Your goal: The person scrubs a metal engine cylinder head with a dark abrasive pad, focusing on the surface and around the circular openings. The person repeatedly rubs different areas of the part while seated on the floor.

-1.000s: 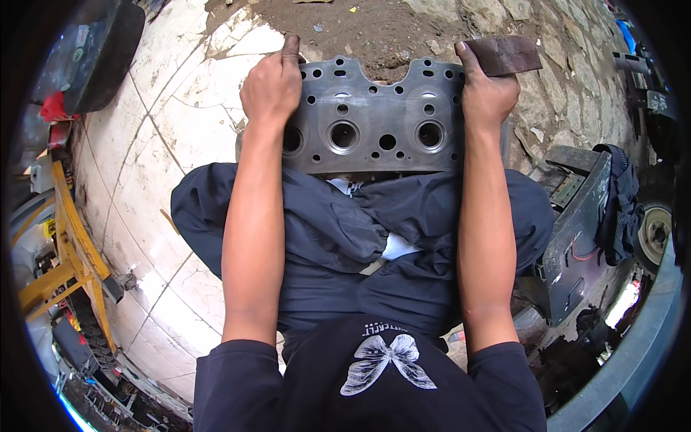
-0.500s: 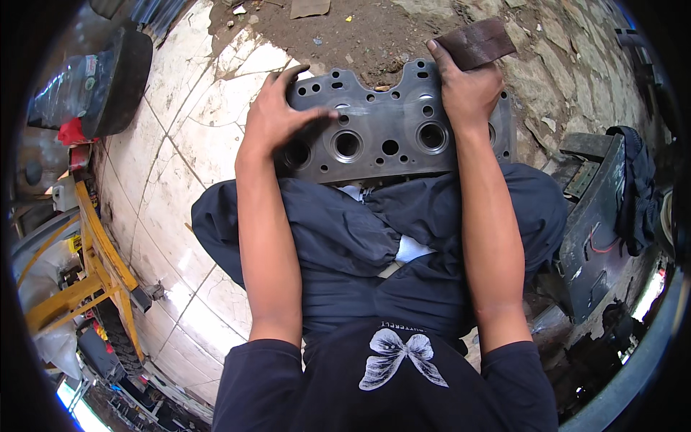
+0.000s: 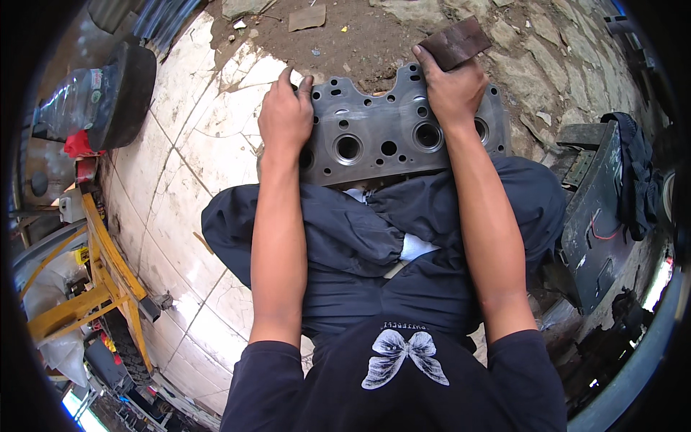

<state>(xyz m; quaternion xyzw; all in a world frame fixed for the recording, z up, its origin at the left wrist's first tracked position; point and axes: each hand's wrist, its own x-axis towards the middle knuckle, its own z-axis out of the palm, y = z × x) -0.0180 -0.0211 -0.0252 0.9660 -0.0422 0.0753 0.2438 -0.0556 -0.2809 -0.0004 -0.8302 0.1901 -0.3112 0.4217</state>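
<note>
A grey metal cylinder head (image 3: pixel 381 121) lies in front of my crossed legs, its flat face with round ports and bolt holes turned up. At its left end, my left hand (image 3: pixel 285 119) is closed around the edge, the thumb on the upper face and fingertips at the far side. My right hand (image 3: pixel 458 93) rests on the right part of the cylinder head, holding a curved brown piece of sandpaper (image 3: pixel 461 43) that sticks out past the far edge. The fingers under the sandpaper are partly hidden. Both hands cover some of the ports.
White tiles (image 3: pixel 169 173) spread to the left; bare soil and stones (image 3: pixel 558 61) lie ahead and right. A cardboard scrap (image 3: pixel 307 19) is on the soil. Left stand a yellow metal frame (image 3: pixel 108 248) and a black tub (image 3: pixel 133 97); right, a dark metal case (image 3: pixel 594 216) with draped cloth (image 3: pixel 637 180).
My left hand, spread over the upper face before, has drawn in and closed on the left edge. The right hand and sandpaper have shifted slightly left in the picture.
</note>
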